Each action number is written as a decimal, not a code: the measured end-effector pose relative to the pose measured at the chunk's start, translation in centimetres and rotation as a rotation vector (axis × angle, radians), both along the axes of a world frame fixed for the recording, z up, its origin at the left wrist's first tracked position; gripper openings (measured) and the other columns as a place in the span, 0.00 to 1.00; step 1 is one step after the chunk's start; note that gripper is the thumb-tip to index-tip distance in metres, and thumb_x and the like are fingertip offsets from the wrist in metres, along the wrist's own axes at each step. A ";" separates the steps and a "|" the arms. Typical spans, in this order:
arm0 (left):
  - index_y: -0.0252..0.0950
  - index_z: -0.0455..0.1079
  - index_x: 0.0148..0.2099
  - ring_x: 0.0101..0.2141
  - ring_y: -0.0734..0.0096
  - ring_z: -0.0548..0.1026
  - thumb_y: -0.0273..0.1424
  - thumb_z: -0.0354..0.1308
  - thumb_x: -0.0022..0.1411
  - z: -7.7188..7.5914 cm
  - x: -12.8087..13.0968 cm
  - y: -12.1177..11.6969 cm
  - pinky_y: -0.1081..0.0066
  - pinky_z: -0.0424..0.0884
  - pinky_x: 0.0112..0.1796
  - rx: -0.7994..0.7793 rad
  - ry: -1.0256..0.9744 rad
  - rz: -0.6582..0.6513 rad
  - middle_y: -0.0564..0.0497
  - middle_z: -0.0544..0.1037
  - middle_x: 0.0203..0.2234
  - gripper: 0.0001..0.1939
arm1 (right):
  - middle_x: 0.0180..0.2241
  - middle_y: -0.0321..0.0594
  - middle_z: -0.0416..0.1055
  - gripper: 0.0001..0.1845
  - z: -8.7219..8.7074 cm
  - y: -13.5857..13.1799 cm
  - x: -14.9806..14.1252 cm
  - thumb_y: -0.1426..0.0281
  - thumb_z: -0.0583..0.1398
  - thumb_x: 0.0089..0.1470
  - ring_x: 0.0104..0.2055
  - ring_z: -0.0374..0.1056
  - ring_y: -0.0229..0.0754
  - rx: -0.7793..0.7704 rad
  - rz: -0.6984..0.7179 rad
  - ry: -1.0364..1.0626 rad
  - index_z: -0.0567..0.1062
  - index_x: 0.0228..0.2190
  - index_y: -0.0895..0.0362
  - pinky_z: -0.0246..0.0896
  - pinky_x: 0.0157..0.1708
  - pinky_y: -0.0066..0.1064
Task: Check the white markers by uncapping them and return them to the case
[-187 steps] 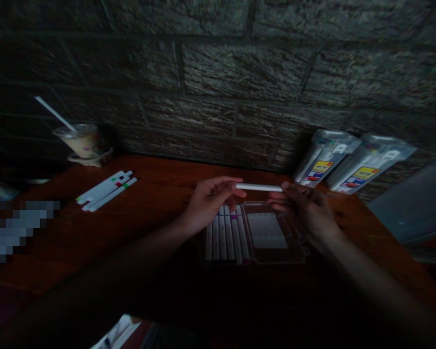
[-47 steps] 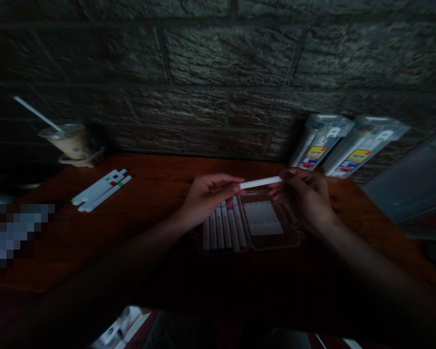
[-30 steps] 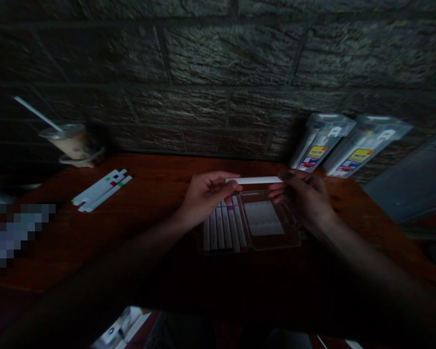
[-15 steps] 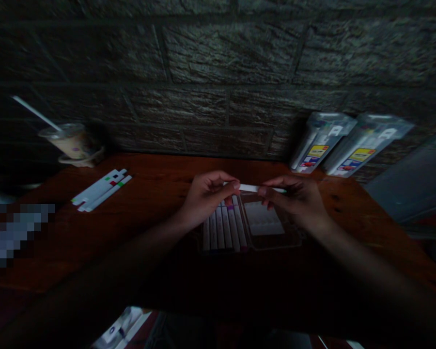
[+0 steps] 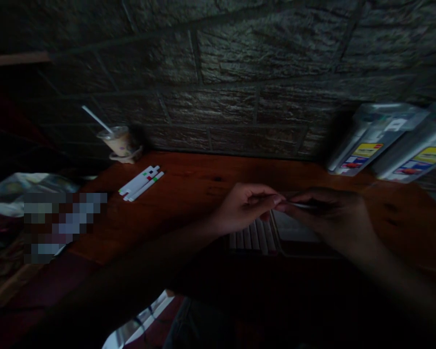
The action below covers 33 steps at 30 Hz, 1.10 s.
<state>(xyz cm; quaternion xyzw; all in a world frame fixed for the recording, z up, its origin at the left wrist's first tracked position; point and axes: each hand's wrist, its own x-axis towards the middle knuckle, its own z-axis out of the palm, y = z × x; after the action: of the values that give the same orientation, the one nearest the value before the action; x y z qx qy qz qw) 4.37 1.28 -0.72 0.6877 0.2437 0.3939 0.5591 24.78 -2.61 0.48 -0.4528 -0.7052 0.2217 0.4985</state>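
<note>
My left hand [image 5: 245, 206] and my right hand [image 5: 337, 213] meet fingertip to fingertip, both closed in a pinch on one slim white marker [image 5: 303, 205]. Only a short stretch of it shows; fingers cover the rest. Just beneath them an open clear plastic case [image 5: 281, 253] lies on the table. Its left half holds a row of white markers [image 5: 252, 237], and a pale ridged insert [image 5: 298, 228] fills part of the right half. My hands partly hide the case. Farther left, several white markers [image 5: 141, 184] with coloured bands lie bunched together.
On the wooden table [image 5: 199, 177], a drink cup with a straw [image 5: 118, 141] sits in a holder at back left. Two tall clear boxes [image 5: 363, 145] with yellow labels stand at back right against the stone wall [image 5: 232, 63]. A bag [image 5: 32, 189] is at far left.
The view has turned left, so everything sits farther right. My hands have drawn together along the marker, covering most of it. Both keep hold of it.
</note>
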 end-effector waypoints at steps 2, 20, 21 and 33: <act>0.32 0.78 0.43 0.24 0.77 0.72 0.37 0.61 0.68 0.0 0.0 0.1 0.75 0.69 0.27 -0.009 -0.015 -0.009 0.49 0.78 0.29 0.12 | 0.29 0.33 0.83 0.05 0.1 0.0 -0.2 0.60 0.74 0.47 0.28 0.79 0.45 -0.051 -0.005 0.051 0.85 0.29 0.43 0.77 0.29 0.35; 0.33 0.76 0.38 0.22 0.78 0.71 0.37 0.70 0.59 0.4 -0.6 0.8 0.76 0.66 0.24 0.042 -0.036 0.151 0.53 0.76 0.25 0.13 | 0.16 0.31 0.73 0.09 0.7 0.4 -0.1 0.62 0.74 0.46 0.13 0.61 0.32 -0.256 -0.043 0.180 0.85 0.30 0.50 0.50 0.10 0.23; 0.33 0.76 0.38 0.21 0.79 0.70 0.37 0.69 0.60 0.5 -0.6 0.8 0.76 0.65 0.23 0.024 -0.037 0.151 0.55 0.75 0.23 0.12 | 0.17 0.32 0.73 0.08 0.8 0.4 -0.1 0.63 0.74 0.45 0.13 0.61 0.32 -0.260 -0.041 0.202 0.85 0.29 0.51 0.52 0.11 0.23; 0.34 0.75 0.35 0.21 0.81 0.68 0.32 0.66 0.63 0.7 -0.6 1.6 0.76 0.64 0.25 -0.141 -0.184 0.168 0.55 0.73 0.24 0.07 | 0.23 0.33 0.78 0.05 0.9 0.7 0.3 0.67 0.72 0.51 0.17 0.65 0.30 -0.304 0.090 0.437 0.87 0.33 0.50 0.62 0.17 0.23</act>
<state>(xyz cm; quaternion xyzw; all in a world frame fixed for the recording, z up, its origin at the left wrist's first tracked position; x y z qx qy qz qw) 3.76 2.87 0.01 0.5847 0.2752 0.4827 0.5912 25.08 -1.88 1.42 -0.4319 -0.5590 0.4396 0.5548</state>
